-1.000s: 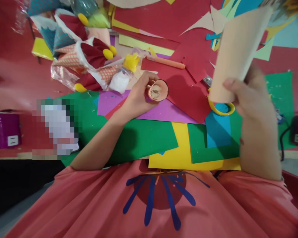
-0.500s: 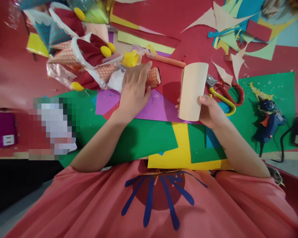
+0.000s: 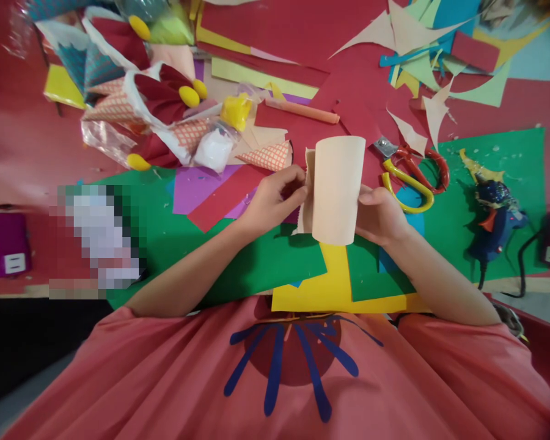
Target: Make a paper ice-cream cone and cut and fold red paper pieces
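A curled sheet of cream paper [image 3: 338,190] stands bent between my two hands above the table. My right hand [image 3: 381,215] grips its right side, the thumb showing at the edge and the other fingers partly hidden behind. The fingers of my left hand [image 3: 278,200] are closed at the jagged left edge of the same sheet. Just beyond the left hand lies a small orange checked cone [image 3: 269,156]. Scissors [image 3: 410,174] with red and yellow handles rest to the right of the paper.
A blue glue gun [image 3: 497,223] lies on green sheets [image 3: 462,250] at right, its cord trailing toward me. Paper scraps [image 3: 433,116] spread at upper right. Wrapped cones with dark red paper [image 3: 158,91] and a white packet [image 3: 214,150] are at upper left. An orange marker [image 3: 302,111] lies ahead.
My left hand has left the orange checked cone and come right and nearer to the cream paper's left edge. My right hand has brought the paper slightly left and closer to me.
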### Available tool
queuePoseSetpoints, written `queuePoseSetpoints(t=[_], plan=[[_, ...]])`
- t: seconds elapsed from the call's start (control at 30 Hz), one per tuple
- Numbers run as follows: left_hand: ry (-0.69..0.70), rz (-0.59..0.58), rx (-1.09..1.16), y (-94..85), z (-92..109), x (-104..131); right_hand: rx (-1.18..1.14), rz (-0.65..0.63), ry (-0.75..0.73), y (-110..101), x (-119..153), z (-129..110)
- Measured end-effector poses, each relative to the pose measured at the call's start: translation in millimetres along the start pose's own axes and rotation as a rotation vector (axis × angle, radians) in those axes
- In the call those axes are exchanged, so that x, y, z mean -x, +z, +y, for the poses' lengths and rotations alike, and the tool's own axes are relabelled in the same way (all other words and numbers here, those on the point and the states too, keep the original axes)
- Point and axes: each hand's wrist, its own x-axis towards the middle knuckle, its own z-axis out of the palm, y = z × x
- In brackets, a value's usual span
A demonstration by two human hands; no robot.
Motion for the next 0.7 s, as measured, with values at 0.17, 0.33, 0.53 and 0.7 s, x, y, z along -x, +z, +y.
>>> queuePoseSetpoints(t=[0.17, 0.33, 0.53, 0.7], plan=[[0.045, 0.130, 0.223, -4.6, -7.8, -2.1, 0.012, 0.125, -0.058, -7.0, 1.3, -5.8], [-0.001, 0.273, 0.513, -6.0, -2.9, -5.3, 0.095, 0.201, -0.126, -11.7, 1.0, -8.9], [-0.203, 0.231, 0.413, -16.8, 9.7, -12.2, 0.109, 0.359, -0.224, -18.5, -2.7, -7.5], [-0.249, 0.115, 0.426, -17.5, 10.2, -16.0, 0.103, 0.317, -0.143, -19.6, 0.9, -9.9]])
